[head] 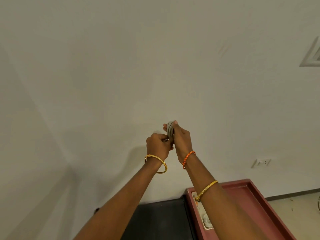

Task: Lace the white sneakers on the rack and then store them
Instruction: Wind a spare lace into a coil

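Both arms reach up and forward in front of the pale wall point(121, 66). The right hand point(181, 139) grips a coiled white shoelace point(170, 127) — fingers curled round it. The left hand point(158, 144), just beside and touching, pinches the lace's lower part. Below the right forearm sits a reddish rack point(256, 201) — the sneakers mostly hidden.

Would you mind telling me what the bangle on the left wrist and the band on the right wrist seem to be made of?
The bangle looks like polished gold-coloured metal: rigid, shiny, ornamented. The band looks like braided orange cord, matte and twisted; the fibre cannot be told.
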The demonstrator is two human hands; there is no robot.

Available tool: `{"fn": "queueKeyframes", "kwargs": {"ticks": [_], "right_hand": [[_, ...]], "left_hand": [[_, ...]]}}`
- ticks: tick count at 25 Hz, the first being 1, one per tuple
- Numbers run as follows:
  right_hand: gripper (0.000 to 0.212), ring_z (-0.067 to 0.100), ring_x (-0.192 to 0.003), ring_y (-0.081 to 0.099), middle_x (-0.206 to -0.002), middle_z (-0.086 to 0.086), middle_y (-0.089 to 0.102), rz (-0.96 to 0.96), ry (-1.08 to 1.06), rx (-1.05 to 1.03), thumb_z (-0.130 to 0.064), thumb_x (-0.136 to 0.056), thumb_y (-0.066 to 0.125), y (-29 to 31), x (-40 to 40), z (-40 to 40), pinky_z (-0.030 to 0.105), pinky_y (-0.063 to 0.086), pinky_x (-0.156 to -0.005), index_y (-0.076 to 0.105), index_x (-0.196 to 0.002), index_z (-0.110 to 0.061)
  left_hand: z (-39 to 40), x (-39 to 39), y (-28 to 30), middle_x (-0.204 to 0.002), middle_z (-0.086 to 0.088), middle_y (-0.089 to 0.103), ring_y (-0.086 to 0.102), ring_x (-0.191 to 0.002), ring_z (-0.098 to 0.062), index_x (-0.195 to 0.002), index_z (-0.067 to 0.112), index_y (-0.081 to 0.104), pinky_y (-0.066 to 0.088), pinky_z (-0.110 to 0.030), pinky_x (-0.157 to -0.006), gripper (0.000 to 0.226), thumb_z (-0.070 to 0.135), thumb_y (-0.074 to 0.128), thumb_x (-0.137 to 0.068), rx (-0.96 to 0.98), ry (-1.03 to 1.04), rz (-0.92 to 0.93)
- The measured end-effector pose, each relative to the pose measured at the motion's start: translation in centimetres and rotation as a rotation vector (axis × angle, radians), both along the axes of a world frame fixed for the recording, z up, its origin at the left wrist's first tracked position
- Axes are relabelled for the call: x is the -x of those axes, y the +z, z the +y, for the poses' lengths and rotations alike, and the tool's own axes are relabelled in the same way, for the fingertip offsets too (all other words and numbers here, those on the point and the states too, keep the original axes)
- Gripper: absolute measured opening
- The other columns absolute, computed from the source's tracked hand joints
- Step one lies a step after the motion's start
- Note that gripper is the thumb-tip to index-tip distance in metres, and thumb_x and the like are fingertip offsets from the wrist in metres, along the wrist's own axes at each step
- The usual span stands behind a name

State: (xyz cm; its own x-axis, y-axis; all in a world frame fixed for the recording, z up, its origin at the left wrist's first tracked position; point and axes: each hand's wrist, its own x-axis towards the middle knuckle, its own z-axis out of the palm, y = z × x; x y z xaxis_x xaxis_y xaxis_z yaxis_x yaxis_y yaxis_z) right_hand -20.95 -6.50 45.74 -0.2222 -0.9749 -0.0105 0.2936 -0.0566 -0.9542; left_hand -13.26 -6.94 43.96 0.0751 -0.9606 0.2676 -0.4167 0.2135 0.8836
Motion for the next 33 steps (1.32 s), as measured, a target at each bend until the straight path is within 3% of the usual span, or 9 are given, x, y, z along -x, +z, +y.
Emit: {"fn": "queueKeyframes", "kwargs": {"ticks": [4,7,11,17,20,22,25,28,33], "right_hand": [[0.030,0.020,-0.110,0.060,-0.104,0.008,0.067,-0.031,0.078,-0.064,-0.014,-0.099,0.041,-2.3,0.5,-0.4,0.039,0.048,-0.096,0.064,-0.097,0.006],[0.021,0.021,-0.101,0.059,-0.111,0.015,0.063,-0.056,0.130,-0.150,-0.004,-0.097,0.045,-3.7,0.3,-0.2,0.029,0.050,-0.088,0.064,-0.103,0.003],[0.021,0.023,-0.099,0.061,-0.107,0.015,0.065,-0.152,0.061,-0.184,0.000,-0.094,0.051,-6.3,0.3,0.8,0.024,0.055,-0.081,0.065,-0.111,0.000],[0.009,0.019,-0.080,0.064,-0.085,0.007,0.069,0.094,-0.213,-0.234,-0.003,-0.084,0.066,-10.5,1.7,2.2,0.025,0.053,-0.072,0.072,-0.090,-0.007],[0.006,0.003,-0.074,0.058,-0.076,-0.003,0.064,0.134,-0.291,-0.320,-0.007,-0.079,0.073,-13.1,3.5,3.4,0.011,0.045,-0.068,0.072,-0.085,-0.007],[0.018,0.002,-0.072,0.051,-0.080,-0.002,0.057,0.097,-0.331,-0.410,-0.010,-0.074,0.078,-15.4,5.2,3.8,0.008,0.042,-0.062,0.061,-0.079,-0.014],[0.036,0.012,-0.071,0.052,-0.083,0.005,0.051,-0.037,-0.344,-0.528,-0.013,-0.072,0.081,-19.6,8.3,4.6,0.021,0.048,-0.063,0.046,-0.080,-0.017],[0.029,0.013,-0.067,0.056,-0.074,0.001,0.055,-0.135,-0.349,-0.627,-0.009,-0.076,0.077,-23.1,12.3,5.3,0.022,0.050,-0.055,0.049,-0.075,-0.015],[0.018,0.016,-0.067,0.059,-0.079,0.006,0.061,-0.166,-0.422,-0.735,-0.005,-0.079,0.074,-29.8,18.1,5.6,0.019,0.051,-0.053,0.057,-0.077,-0.010]], "left_hand": [[-0.3,0.0,-2.2,-0.057,-0.012,0.067,0.064,-0.058,-0.025,-0.065,0.004,0.073,0.053,-0.035,-0.063,0.029,0.021,0.063,-0.085,-0.050,0.061,-0.087],[-1.3,-1.5,-3.3,-0.059,-0.016,0.065,0.062,-0.060,-0.031,-0.064,0.000,0.069,0.051,-0.039,-0.059,0.034,0.024,0.062,-0.087,-0.042,0.061,-0.237],[-3.0,-3.5,-4.0,-0.063,-0.017,0.069,0.067,-0.062,-0.027,-0.074,0.000,0.074,0.055,-0.034,-0.066,0.023,0.020,0.066,-0.083,-0.072,-0.117,-0.323],[-0.9,-1.7,-8.2,-0.073,-0.008,0.070,0.069,-0.063,-0.011,-0.089,0.003,0.073,0.058,-0.022,-0.070,0.021,0.022,0.063,-0.089,-0.310,-0.302,-0.103],[0.0,0.1,-11.6,-0.074,-0.008,0.068,0.069,-0.064,-0.009,-0.098,0.000,0.069,0.058,-0.023,-0.070,0.018,0.014,0.061,-0.090,-0.508,-0.392,0.121],[0.3,1.7,-13.7,-0.075,-0.009,0.068,0.069,-0.065,-0.009,-0.104,-0.001,0.067,0.057,-0.020,-0.066,0.019,0.009,0.060,-0.089,-0.610,-0.408,0.217],[0.5,4.6,-16.8,-0.072,-0.008,0.067,0.067,-0.062,-0.009,-0.099,0.002,0.069,0.056,-0.020,-0.065,0.015,0.009,0.060,-0.089,-0.750,-0.458,0.222],[0.0,8.5,-20.4,-0.068,-0.005,0.067,0.066,-0.061,-0.010,-0.092,0.006,0.071,0.056,-0.021,-0.062,0.013,0.016,0.064,-0.087,-0.910,-0.479,0.157],[-0.5,15.1,-27.3,-0.069,-0.005,0.066,0.064,-0.059,-0.010,-0.088,0.007,0.070,0.054,-0.020,-0.060,0.010,0.017,0.065,-0.087,-1.157,-0.460,0.143]]}}
